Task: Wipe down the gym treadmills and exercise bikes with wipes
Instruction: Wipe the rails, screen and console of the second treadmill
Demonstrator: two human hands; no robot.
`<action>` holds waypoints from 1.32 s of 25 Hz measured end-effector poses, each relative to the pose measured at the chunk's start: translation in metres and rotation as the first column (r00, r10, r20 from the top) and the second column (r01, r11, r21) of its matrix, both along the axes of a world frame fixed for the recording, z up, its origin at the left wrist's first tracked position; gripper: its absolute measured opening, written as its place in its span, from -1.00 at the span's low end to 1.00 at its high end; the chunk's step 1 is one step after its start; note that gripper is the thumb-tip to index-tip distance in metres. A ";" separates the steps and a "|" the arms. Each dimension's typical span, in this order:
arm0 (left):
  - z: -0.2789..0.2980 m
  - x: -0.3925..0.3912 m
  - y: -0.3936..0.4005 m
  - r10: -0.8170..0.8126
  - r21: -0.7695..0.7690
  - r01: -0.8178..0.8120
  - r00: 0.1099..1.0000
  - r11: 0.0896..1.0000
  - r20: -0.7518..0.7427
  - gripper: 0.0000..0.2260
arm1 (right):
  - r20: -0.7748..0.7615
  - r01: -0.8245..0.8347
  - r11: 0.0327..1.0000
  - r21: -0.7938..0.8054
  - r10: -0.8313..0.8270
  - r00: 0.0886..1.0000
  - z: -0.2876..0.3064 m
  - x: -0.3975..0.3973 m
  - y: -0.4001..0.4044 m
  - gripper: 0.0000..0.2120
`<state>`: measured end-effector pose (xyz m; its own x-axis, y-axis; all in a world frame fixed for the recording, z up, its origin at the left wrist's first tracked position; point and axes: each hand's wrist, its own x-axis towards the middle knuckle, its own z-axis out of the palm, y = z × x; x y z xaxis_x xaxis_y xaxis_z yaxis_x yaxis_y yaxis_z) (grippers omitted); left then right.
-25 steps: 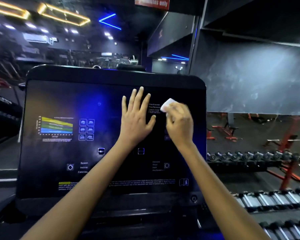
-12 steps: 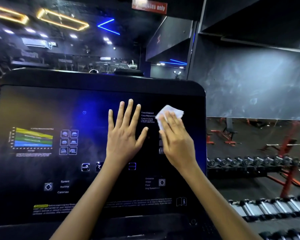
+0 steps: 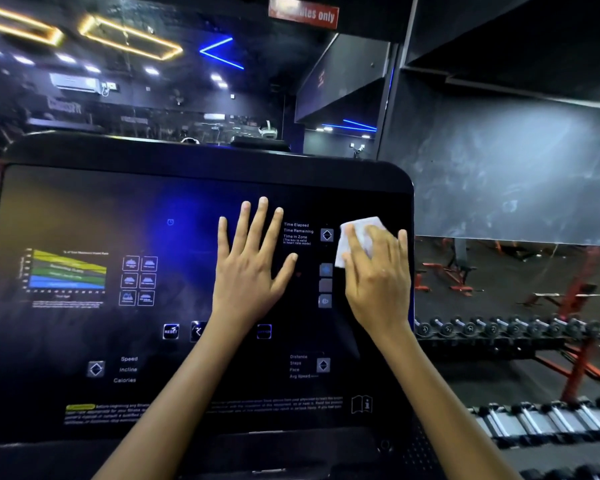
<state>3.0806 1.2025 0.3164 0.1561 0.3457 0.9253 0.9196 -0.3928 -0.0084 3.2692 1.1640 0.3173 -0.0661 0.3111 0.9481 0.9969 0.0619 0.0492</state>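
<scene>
Now: wipe point(image 3: 359, 237) flat under right hand point(image 3: 376, 278); left hand point(image 3: 253, 268) on console point(image 3: 118, 209)

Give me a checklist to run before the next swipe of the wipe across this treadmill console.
1. Wipe under the right hand, flat on the console: ok.
2. Left hand braced flat on the screen, fingers spread: ok.
3. Left hand out of the wipe's leftward path: not ok, it lies just left of the wipe.
4. Hands clear of the RESET button: ok.
5. Buttons beside the wipe safe from accidental presses: cannot tell.
6. Wipe damp and clean enough: cannot tell.
</scene>
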 end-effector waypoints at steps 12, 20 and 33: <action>0.009 -0.027 -0.003 -0.216 -0.014 0.216 0.976 0.976 -0.015 -0.40 | -0.158 -0.217 0.974 -0.060 0.205 0.966 0.006 -0.027 0.011 -0.57; 0.000 -0.067 0.006 0.056 -0.023 -0.055 0.996 0.998 0.063 -0.40 | 0.061 -0.288 0.942 -0.173 0.302 0.951 -0.005 -0.071 0.006 -0.54; -0.001 -0.070 0.005 0.010 -0.011 -0.009 0.997 1.000 0.072 -0.42 | 0.033 -0.251 0.950 -0.184 0.261 0.965 0.003 -0.092 0.010 -0.54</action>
<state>3.0104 1.2080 0.3153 0.0859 0.3572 0.9301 0.9213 -0.3839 0.0623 3.1777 1.1738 0.3205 -0.2170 0.4391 0.8718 0.9423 0.3274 0.0696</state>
